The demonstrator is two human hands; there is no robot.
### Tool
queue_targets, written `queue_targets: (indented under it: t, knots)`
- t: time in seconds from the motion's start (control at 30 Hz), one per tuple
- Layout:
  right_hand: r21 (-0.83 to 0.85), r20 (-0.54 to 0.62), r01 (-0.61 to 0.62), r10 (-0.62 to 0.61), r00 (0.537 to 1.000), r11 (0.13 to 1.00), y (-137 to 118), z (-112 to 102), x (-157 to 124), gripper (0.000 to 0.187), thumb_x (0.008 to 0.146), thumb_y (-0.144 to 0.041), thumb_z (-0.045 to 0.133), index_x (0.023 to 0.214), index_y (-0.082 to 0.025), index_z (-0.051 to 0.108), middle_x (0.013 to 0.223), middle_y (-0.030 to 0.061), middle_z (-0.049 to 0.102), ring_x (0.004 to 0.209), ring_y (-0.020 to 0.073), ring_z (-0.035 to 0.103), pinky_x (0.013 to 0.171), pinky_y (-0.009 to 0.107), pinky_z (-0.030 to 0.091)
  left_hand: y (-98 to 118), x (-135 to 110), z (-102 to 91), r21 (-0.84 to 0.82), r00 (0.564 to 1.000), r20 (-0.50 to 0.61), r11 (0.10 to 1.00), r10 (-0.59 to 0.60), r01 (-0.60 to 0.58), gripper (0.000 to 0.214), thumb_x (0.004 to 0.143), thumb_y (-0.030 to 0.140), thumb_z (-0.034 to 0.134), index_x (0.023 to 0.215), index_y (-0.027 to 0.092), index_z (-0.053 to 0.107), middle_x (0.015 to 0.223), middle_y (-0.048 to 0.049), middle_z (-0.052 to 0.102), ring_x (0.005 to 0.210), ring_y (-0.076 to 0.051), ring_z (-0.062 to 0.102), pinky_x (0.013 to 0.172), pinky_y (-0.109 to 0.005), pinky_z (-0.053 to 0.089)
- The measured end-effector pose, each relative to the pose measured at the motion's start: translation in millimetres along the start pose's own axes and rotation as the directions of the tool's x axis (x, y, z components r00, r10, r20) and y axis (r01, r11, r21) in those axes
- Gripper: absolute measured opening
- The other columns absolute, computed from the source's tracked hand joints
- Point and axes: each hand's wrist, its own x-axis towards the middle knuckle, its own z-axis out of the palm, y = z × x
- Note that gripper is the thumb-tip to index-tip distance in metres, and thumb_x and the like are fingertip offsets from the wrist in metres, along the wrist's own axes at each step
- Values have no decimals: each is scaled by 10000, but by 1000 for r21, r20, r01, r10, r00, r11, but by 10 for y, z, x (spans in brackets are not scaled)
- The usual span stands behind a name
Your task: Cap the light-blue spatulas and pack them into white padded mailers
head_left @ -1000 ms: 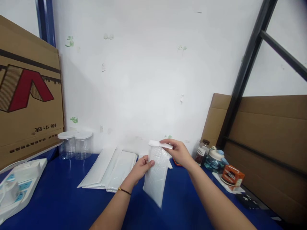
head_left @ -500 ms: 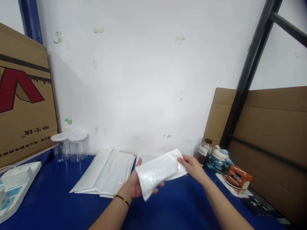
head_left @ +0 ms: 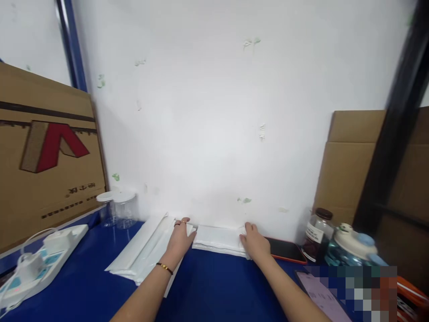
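Note:
A low stack of flat white plastic packets point(head_left: 217, 238) lies against the wall on the blue table. My right hand point(head_left: 256, 243) is at the stack's right end, its thumb and fingers closed around the corner of the top packet. To the left, a fanned pile of longer white plastic packets point(head_left: 140, 250) slants across the table. My left hand point(head_left: 179, 239) rests over the right side of that pile, thumb spread away from the fingers; its palm side is hidden.
Two clear jars with white lids point(head_left: 124, 210) stand behind a white power strip point(head_left: 50, 259) at left, near a large cardboard box point(head_left: 50, 188). On the right are a phone point(head_left: 284, 250), a brown-lidded jar point(head_left: 317, 235), a blue bottle point(head_left: 350, 246) and a purple sheet point(head_left: 321, 295).
The white packet held up between both hands is now down at the wall. My left hand has let go and moved left onto the fanned pile. The view has shifted, showing a phone at right.

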Motion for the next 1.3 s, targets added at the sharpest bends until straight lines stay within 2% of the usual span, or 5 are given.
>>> queue_targets:
  t: [0.17,0.53,0.67,0.93,1.3]
  knots:
    - [-63,-160,64,-74,984,996,-163,-257,-122,396,896,-385,336,1231,-182,396,1131,129,486,780,214,606,562,286,402,-583,2,-811,505,958,-262,830,-114,237,799,622,521,601,1300,168,371,1390,-207,319,1271,-425,277,932,-563,313]
    - [556,-265,265,-134,955,788,-860,-488,-803,322,819,-378,477,1078,-197,540,969,83,571,727,174,567,630,286,476,-926,242,-1868,302,994,95,953,-52,21,335,761,310,437,1011,157,599,1037,-97,664,1015,-263,591,841,-307,443]
    - [654,-315,244,-35,948,716,-1229,-385,-991,494,797,-406,518,1247,-212,448,1192,112,510,1012,233,543,797,329,486,-428,-9,-1676,-188,913,388,981,126,-56,426,745,443,538,1089,194,577,1008,-38,675,952,-235,606,801,-280,462]
    - [760,-271,99,175,947,642,-1105,-336,-1052,373,867,-456,401,855,-161,629,681,34,613,654,185,573,608,254,447,-128,-357,-1083,-343,481,807,935,341,-87,446,769,466,551,1122,195,566,1049,-30,631,1005,-202,546,889,-280,401]
    - [996,7,-35,315,949,82,-933,-215,-1108,335,759,-439,566,919,-147,609,736,36,666,717,203,619,594,248,465,215,-906,-425,300,778,465,751,423,-588,1090,500,284,742,1421,269,158,1175,-137,529,1040,-334,511,888,-438,300]
